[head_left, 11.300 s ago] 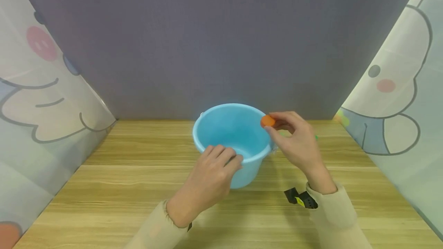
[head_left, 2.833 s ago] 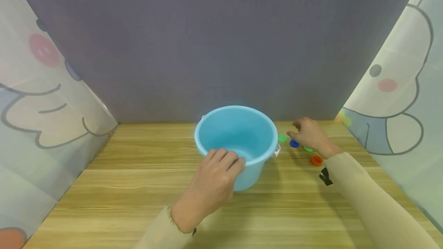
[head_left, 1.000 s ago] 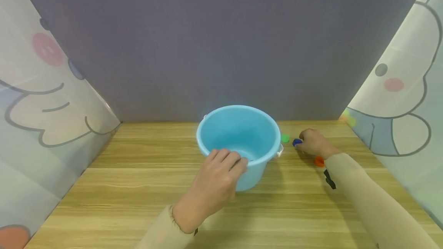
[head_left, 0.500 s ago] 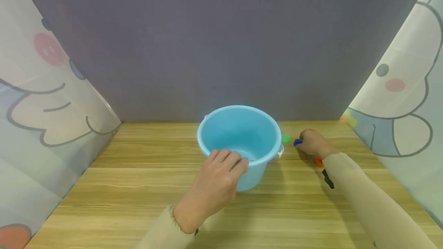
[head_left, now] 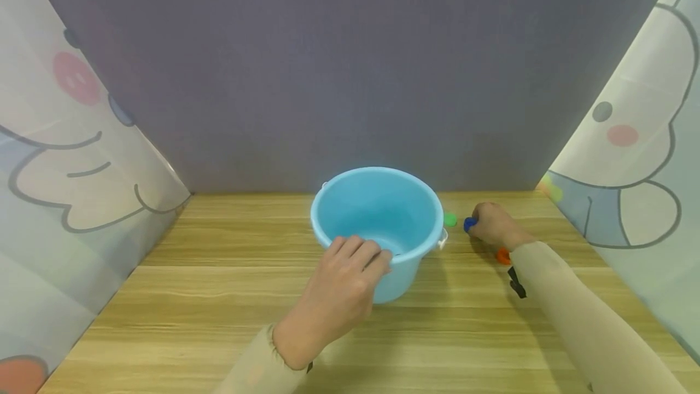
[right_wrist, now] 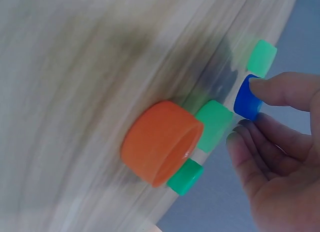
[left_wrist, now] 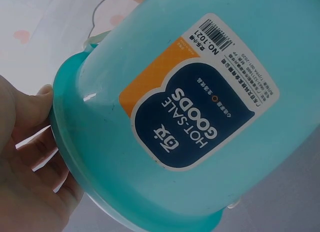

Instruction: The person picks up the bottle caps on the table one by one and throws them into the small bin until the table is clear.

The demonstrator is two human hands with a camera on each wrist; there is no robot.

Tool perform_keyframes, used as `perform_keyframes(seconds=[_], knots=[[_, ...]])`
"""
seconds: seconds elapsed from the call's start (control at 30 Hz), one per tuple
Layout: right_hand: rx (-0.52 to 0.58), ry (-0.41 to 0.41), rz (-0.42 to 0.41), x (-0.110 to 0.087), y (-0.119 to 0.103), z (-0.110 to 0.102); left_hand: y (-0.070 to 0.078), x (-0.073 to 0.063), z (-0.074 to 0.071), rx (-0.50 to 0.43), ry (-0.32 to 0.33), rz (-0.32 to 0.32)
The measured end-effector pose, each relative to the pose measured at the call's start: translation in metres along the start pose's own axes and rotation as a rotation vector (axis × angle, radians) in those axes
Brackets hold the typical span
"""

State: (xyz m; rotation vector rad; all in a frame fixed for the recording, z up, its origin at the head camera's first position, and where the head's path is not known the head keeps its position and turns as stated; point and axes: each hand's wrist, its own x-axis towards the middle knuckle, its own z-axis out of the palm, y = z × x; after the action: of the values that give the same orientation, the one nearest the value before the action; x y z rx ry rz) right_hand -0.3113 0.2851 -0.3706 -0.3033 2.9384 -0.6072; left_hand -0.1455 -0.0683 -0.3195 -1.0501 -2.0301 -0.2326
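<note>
A light blue plastic bucket [head_left: 398, 278] stands upright on the wooden table. At its near rim, my left hand [head_left: 340, 290] grips with the fingers curled over the edge; the thumb lies against the outer side in the left wrist view. To the bucket's right, my right hand [head_left: 496, 225] is low at the table, pinching a blue bottle cap [right_wrist: 246, 99] between thumb and fingers. Close by are an orange bottle cap [right_wrist: 157, 142], larger in the right wrist view, and green caps: one [right_wrist: 262, 58] beyond the blue cap, another [right_wrist: 215, 124] beside the orange, a darker one [right_wrist: 185, 177] behind it.
A white handle end [head_left: 443, 239] sticks out at the bucket's right side. A dark grey panel [head_left: 350, 78] rises behind the table [head_left: 219, 321]. Cartoon-printed sheets [head_left: 82, 169] flank both sides. A black strap [head_left: 516, 283] hangs by the right sleeve.
Earlier my right hand held an orange cap at the bucket's rim, then hovered above the caps on the right. It has come down and now pinches the blue cap. The left hand stays on the rim.
</note>
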Motion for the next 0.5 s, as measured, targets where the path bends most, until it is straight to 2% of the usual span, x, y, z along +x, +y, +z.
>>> perform_keyframes(seconds=[0.2,0.5], knots=[[0.03,0.006,0.003,-0.0028,-0.0027,-0.001,0.0002,-0.0002,-0.001,-0.011,-0.027,-0.01],[0.071,0.017,0.015,-0.0075,-0.0069,-0.0022,0.0007,-0.0006,-0.0013,-0.01,-0.011,-0.004]])
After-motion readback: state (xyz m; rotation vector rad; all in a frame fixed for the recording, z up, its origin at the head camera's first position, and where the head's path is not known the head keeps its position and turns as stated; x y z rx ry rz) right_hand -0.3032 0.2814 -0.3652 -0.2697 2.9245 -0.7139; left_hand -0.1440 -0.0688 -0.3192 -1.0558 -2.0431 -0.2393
